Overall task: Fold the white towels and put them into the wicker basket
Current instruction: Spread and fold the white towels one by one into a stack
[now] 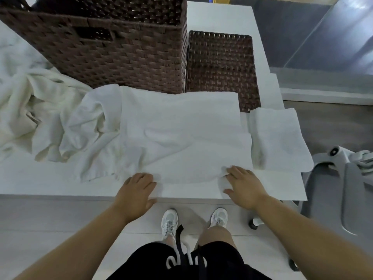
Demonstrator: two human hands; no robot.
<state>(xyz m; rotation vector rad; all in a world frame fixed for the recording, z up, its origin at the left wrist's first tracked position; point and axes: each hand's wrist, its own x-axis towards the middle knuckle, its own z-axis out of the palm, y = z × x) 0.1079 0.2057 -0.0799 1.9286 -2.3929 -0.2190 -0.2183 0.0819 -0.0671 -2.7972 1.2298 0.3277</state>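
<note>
At the left of the frame a heap of unfolded towels (40,110) lies crumpled on the table (50,184); I cannot count its pieces. Behind it, upper left, stands the tall wicker basket (113,51), well beyond my reach as I stand. Low in the middle, my left hand (135,194) lies on the near left corner of the spread towel (181,136), fingers curled over the edge, though I cannot tell whether this grip has closed on cloth. My right hand (245,185) has its grip pinched on the near right corner, cloth bunched at the fingertips. I judge the first fold is in hand: next, both corners must lift together and travel to the far edge. Right of centre sits a lower wicker basket (220,67), so two baskets. One folded towel (278,138) lies at the right.
</note>
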